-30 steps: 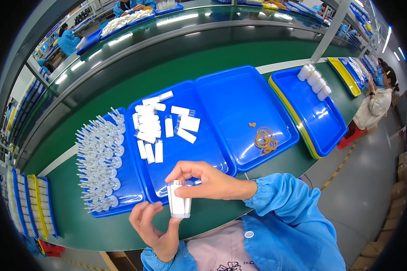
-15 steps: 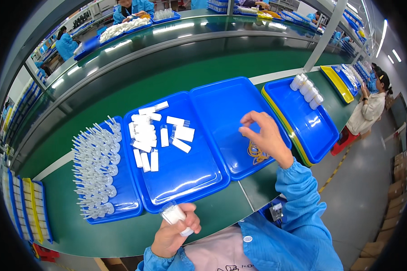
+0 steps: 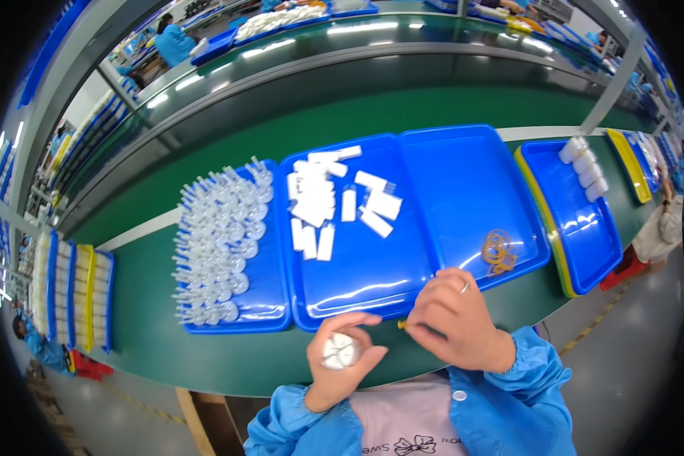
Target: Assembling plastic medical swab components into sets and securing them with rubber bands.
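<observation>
Rubber band [image 3: 402, 324], apparently, now pinched in the right hand [image 3: 456, 323]; half a second ago that hand was over the loose bands [image 3: 498, 253] in the blue tray [image 3: 471, 175]. Left hand [image 3: 332, 384] curls around the bundle of white pieces [image 3: 340, 351], end now facing up, above the green table [image 3: 148, 327]. Band looks fetched; bundle and band near each other, not touching.

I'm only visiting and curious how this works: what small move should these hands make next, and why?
Probably bring the right hand across and stretch the small amber band it seems to pinch around the white bundle. The left hand grips that bundle with one end facing the camera, and the band, apart from the loose bands, is close beside it.
</observation>
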Demonstrator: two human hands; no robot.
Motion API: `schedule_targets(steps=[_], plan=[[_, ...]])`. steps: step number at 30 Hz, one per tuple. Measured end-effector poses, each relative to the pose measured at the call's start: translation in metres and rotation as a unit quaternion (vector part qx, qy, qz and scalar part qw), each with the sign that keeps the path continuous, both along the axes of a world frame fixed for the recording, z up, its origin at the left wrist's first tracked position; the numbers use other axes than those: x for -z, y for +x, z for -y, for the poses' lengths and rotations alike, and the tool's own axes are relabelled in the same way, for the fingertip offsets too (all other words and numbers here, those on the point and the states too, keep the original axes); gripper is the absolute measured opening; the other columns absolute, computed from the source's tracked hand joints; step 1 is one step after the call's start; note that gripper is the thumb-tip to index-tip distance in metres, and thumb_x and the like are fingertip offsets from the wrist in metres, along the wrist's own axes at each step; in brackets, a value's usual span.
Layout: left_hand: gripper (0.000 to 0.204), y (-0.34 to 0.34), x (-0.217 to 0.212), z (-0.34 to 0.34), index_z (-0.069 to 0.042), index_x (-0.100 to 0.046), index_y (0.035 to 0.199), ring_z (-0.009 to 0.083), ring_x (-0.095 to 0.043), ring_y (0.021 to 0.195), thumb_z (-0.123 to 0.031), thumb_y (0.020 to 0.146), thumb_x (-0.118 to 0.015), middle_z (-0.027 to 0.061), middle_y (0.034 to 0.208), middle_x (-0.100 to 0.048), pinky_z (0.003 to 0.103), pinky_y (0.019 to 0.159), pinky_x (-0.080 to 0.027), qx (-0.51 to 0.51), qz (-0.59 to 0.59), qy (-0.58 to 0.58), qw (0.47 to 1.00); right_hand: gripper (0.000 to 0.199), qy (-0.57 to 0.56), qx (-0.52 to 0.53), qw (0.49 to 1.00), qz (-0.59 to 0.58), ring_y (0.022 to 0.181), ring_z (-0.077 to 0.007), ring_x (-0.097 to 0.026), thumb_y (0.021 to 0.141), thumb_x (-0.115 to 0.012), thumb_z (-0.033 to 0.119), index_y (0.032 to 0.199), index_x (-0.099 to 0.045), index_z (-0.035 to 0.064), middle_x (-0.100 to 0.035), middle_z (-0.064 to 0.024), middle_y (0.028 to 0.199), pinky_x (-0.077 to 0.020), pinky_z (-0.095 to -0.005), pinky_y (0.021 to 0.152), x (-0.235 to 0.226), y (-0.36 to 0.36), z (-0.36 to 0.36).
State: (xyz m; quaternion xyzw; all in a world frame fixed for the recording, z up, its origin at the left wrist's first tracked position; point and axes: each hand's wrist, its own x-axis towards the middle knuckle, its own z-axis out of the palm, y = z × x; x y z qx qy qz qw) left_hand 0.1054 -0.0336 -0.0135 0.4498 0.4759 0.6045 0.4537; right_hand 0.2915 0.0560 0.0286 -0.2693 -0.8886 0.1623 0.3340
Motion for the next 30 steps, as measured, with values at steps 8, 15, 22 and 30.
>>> schedule_targets(steps=[8,15,22,30], plan=[[0.054,-0.004,-0.001,0.0,0.0,-0.053,0.121,0.0105,-0.061,0.069,0.009,0.072,-0.073,0.01,0.083,-0.068,0.024,0.059,-0.049,-0.028,-0.214,0.19,0.958,0.016,-0.139,-0.069,0.987,-0.031,0.089,-0.0206,-0.056,0.072,-0.072,0.007,0.085,-0.062,0.0106,-0.057,-0.0022,0.089,-0.0425,-0.0377,0.084,0.007,-0.01,0.013],[0.056,-0.008,-0.025,-0.003,-0.003,-0.046,0.129,0.0138,-0.059,0.069,0.006,0.077,-0.065,0.0085,0.086,-0.062,0.027,0.063,-0.049,0.037,0.261,-0.13,0.956,0.012,-0.389,-0.169,0.894,-0.146,0.088,-0.0185,-0.058,0.078,-0.071,0.003,0.085,-0.062,0.0041,-0.058,-0.0065,0.095,-0.047,-0.0308,0.076,0.012,-0.006,0.006],[0.055,-0.013,-0.017,0.001,-0.013,-0.048,0.13,0.0124,-0.05,0.066,0.001,0.079,-0.063,0.0058,0.086,-0.055,0.031,0.06,-0.043,0.114,0.62,-0.224,0.743,0.011,-0.626,-0.231,0.625,-0.406,0.08,-0.0136,-0.057,0.087,-0.064,0.001,0.089,-0.054,0.0034,-0.056,-0.0105,0.098,-0.0474,-0.0271,0.07,0.023,-0.011,0.015],[0.047,0.013,-0.011,-0.019,-0.001,-0.046,0.123,0.0124,-0.058,0.074,0.009,0.08,-0.062,0.0075,0.084,-0.061,0.026,0.065,-0.049,-0.073,0.161,-0.019,0.984,0.013,-0.637,-0.17,0.685,-0.308,0.061,-0.0046,-0.049,0.091,-0.061,0.006,0.092,-0.049,0.0047,-0.056,-0.009,0.094,-0.0423,-0.0195,0.05,0.006,-0.014,0.022]])
